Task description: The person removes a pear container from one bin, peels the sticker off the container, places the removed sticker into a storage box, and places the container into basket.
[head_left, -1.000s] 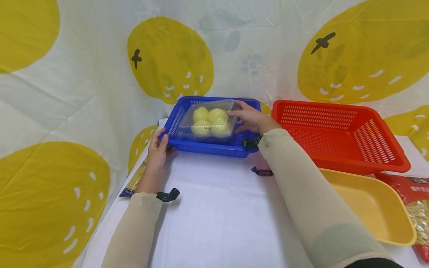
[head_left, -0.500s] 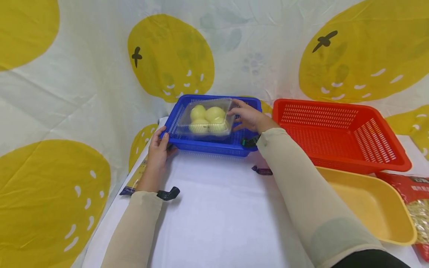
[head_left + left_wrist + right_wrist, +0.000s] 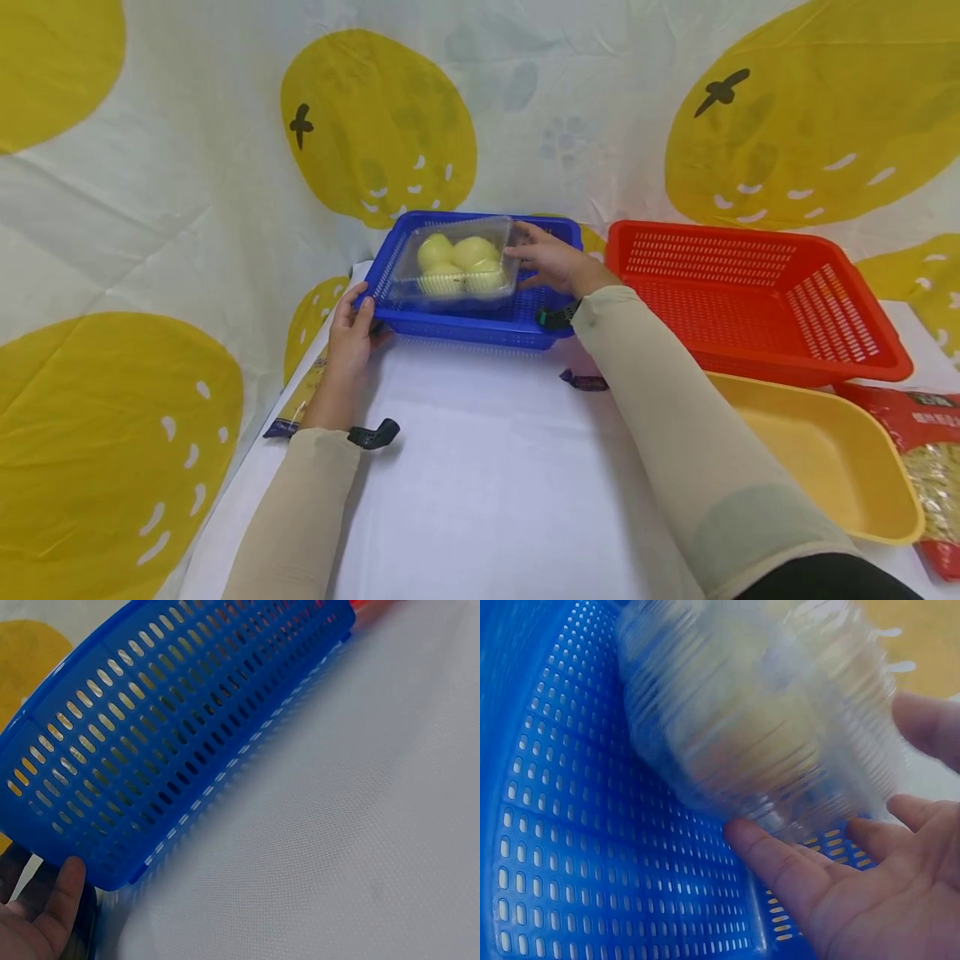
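Observation:
A blue perforated plastic basket (image 3: 465, 332) stands against the back curtain. My left hand (image 3: 351, 337) grips its front left corner, thumb on the outside of the wall (image 3: 172, 742) in the left wrist view. Over the basket's inside lies a clear plastic box (image 3: 491, 304) with several pale yellow-green round fruits (image 3: 472, 250), tilted a little. My right hand (image 3: 553, 258) holds the box by its right end. In the right wrist view the box (image 3: 765, 697) looks blurred, thumb and fingers at its edge. Whether its underside touches the basket floor cannot be seen.
At right stands a red perforated basket (image 3: 757, 367), with a yellow tub (image 3: 817, 450) in front and a red bag (image 3: 933, 467) beside it. A small dark-wrapped packet (image 3: 585, 382) lies near my right forearm. A yellow packet (image 3: 300, 400) lies by my left wrist.
The clear box with the fruits has shifted slightly left within the blue basket, with my right hand still on it. My left hand keeps its grip on the corner.

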Tool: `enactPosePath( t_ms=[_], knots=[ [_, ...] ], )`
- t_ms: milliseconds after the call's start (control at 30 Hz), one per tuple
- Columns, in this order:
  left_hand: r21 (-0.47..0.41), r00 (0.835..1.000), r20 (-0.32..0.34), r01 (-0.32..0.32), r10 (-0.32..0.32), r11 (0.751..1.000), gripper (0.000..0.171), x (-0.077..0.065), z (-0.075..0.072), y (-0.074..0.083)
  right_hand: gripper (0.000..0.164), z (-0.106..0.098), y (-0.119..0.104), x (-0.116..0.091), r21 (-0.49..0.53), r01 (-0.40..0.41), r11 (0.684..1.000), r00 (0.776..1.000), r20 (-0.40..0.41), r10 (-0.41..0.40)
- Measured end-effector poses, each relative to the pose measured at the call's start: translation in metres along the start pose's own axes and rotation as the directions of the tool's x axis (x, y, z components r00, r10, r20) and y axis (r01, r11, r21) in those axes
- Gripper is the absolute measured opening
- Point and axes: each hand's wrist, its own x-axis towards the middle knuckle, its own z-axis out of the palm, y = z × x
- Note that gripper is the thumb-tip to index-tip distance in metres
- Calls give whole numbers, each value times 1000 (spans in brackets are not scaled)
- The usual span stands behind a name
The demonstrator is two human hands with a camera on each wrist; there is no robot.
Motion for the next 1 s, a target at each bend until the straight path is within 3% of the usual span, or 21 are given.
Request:
enactPosePath(
  t_ms=[200, 800, 1000],
  knots=[
    [0, 1000, -15, 6, -6, 1000, 43, -2, -1, 0, 86, 4, 0, 2, -74, -15, 997, 1000, 1, 15],
    [5, 999, 4, -36, 36, 999, 44, 1, -3, -6, 86, 3, 4, 5, -65, -34, 997, 999, -12, 33],
    [34, 1000, 7, -23, 22, 999, 43, 1, -2, -8, 76, 4, 7, 3, -109, -31, 994, 999, -29, 28]
  ],
)
